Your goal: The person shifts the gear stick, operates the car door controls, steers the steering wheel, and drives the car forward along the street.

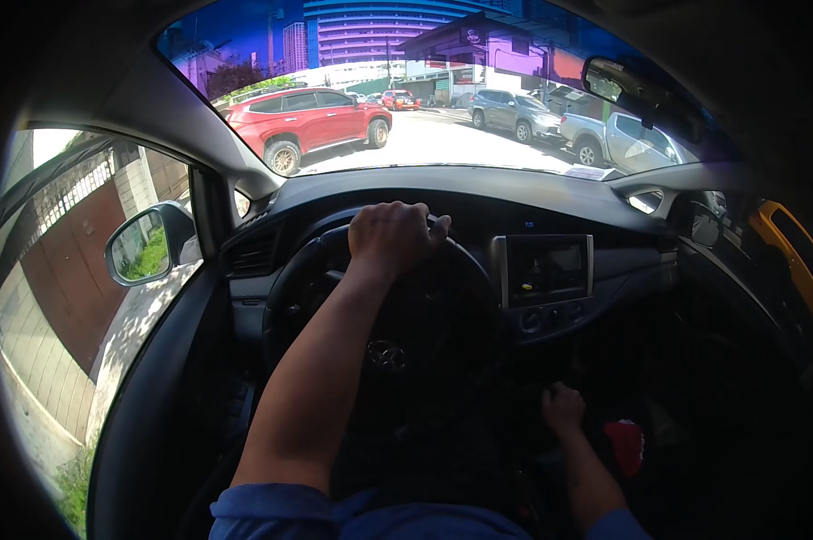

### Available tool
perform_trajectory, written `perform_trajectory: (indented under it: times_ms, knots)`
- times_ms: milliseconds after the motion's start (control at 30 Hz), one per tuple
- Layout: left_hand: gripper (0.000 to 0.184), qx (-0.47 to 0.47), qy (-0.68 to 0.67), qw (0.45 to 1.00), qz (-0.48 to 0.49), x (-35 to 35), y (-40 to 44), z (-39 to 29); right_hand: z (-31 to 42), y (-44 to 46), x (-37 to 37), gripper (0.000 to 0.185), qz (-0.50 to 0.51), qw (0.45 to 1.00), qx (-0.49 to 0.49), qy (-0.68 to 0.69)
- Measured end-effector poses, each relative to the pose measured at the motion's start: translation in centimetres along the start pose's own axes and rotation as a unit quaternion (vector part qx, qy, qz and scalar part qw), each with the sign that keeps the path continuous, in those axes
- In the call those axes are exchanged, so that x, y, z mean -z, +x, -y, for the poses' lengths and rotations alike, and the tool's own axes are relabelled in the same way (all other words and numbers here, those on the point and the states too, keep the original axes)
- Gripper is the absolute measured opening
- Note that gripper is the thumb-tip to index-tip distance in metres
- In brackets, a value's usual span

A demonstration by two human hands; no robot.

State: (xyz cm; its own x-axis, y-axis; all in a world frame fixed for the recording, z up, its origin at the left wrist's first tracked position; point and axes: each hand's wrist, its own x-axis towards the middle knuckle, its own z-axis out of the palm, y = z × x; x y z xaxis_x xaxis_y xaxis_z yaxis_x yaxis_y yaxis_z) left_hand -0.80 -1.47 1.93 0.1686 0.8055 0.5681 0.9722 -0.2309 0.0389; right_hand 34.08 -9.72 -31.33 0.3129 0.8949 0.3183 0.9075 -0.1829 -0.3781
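Note:
My left hand is closed over the top of the black steering wheel, with the thumb showing on the right side. That arm reaches across the left part of the wheel and covers some of it. A round emblem marks the wheel's hub. Lower down to the right, my right hand is closed in the dark area below the centre console. Whatever it grips is lost in shadow. Beside that forearm lies a red item with white marks, too dark to name.
A screen sits in the dashboard, above several knobs. Through the windscreen, a red SUV stands front left; a grey SUV and a silver pickup stand front right. Outside the left window are a side mirror and a wall.

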Motion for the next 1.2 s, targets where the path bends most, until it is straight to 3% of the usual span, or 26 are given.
perform_trajectory:
  times_ms: [1200]
  knots:
    - [0.052,0.002,0.000,1.000,-0.002,0.15,-0.16,-0.09,-0.50,0.08,-0.48,0.026,-0.006,1.000,0.019,-0.005]
